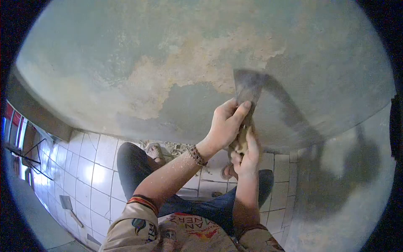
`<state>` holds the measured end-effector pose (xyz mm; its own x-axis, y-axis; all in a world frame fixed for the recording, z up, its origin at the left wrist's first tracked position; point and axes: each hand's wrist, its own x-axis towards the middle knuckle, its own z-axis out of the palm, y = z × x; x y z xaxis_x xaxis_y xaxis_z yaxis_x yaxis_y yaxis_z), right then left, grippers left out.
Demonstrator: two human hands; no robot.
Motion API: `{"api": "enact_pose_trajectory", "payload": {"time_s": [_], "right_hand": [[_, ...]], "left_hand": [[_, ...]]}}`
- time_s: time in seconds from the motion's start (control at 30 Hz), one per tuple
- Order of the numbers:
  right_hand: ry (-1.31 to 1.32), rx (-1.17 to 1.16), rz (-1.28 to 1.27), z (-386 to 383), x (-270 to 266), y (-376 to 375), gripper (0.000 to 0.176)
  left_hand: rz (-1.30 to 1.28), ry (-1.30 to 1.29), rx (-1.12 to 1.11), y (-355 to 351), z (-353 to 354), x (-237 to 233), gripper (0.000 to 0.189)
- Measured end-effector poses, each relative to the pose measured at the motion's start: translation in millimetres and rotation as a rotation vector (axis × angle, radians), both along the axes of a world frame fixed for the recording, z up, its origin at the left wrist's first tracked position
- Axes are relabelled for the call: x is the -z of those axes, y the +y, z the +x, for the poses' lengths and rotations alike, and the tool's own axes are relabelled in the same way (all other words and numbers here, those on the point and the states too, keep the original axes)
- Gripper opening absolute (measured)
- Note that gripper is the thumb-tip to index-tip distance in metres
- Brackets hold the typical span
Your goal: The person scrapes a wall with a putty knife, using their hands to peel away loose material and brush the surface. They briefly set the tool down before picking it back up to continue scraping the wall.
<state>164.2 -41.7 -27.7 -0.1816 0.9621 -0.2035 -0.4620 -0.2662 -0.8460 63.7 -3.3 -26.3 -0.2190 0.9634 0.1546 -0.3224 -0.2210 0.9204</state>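
Note:
A wide-bladed scraper (248,85) is held up against the wall (184,103), its blade slightly blurred at the tip. My left hand (228,122) wraps round the lower blade, with the thumb lying along its face. Below it, my right hand (248,152) is closed round the handle. Around the blade the wall is patchy, with pale bare areas beside greenish paint and grey plaster. The scraper and arms cast a dark shadow to the right.
Paint flakes (178,149) lie along the wall's foot, between my sandalled feet. Another flat-bladed scraper (66,202) rests on the white floor tiles (98,193) at left. A dark metal frame (35,157) stands at far left.

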Motion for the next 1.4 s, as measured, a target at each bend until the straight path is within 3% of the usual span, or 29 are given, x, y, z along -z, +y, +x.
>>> {"api": "enact_pose_trajectory", "payload": {"time_s": [0.1, 0.17, 0.23, 0.3, 0.33, 0.4, 0.43, 0.5, 0.53, 0.7, 0.77, 0.8, 0.93, 1.03, 1.17, 1.23, 1.3, 1.4], "right_hand": [[0.005, -0.096, -0.063, 6, 24, -7, 0.033], [-0.017, -0.055, -0.054, 7, 31, -6, 0.032], [-0.035, -0.134, -0.037, 8, 35, -5, 0.049], [-0.044, -0.079, -0.018, 5, 35, -5, 0.048], [-0.017, -0.085, -0.022, 6, 35, -4, 0.047], [0.007, -0.088, -0.033, 6, 34, -2, 0.047], [0.068, -0.071, -0.008, 5, 32, -1, 0.047], [0.125, -0.055, 0.014, 6, 30, 0, 0.047], [0.072, -0.081, 0.079, 8, 29, 1, 0.049], [-0.224, -0.143, 0.192, 30, 12, 14, 0.054], [-0.394, -0.199, 0.469, 36, 3, 22, 0.05], [-0.53, -0.182, 0.374, 30, -21, 21, 0.046], [-0.638, -0.264, 0.381, 36, -46, 48, 0.045], [-0.744, -0.328, 0.421, 41, -62, 57, 0.043], [-0.762, -0.283, 0.364, 14, -85, 46, 0.04], [-0.784, -0.303, 0.366, 31, -87, 44, 0.04], [-0.814, -0.246, 0.355, 39, -88, 42, 0.04], [-0.857, -0.232, 0.312, 23, -89, 41, 0.038]], "left_hand": [[-0.112, -0.057, 0.046, -7, -5, 27, 0.024], [-0.066, -0.24, -0.074, -11, -1, 27, 0.023], [-0.084, -0.165, -0.083, -10, -11, 29, 0.023], [0.239, 0.505, -0.602, -8, -17, 23, 0.039], [0.236, 0.506, -0.601, -4, -23, 15, 0.039], [0.545, 0.939, -0.809, 7, -39, -3, 0.057], [0.541, 0.938, -0.807, 13, -46, -4, 0.057], [0.382, 1.322, -0.623, 20, -58, -5, 0.066], [0.41, 1.376, -0.626, 23, -62, 3, 0.063], [0.536, 1.133, -0.472, -3, -62, 42, 0.055], [0.623, 0.885, -0.525, -9, -59, 47, 0.056], [0.651, 0.934, -0.491, -9, -58, 46, 0.06], [0.609, 1.1, -0.279, -2, -42, 28, 0.067], [0.594, 1.06, -0.285, 3, -35, 25, 0.067], [0.599, 0.939, -0.505, 1, -26, 16, 0.07], [0.596, 0.98, -0.457, -3, -24, 14, 0.072], [0.564, 0.954, -0.26, -5, -15, 14, 0.071], [0.589, 0.871, -0.388, 1, -12, 17, 0.071]]}}
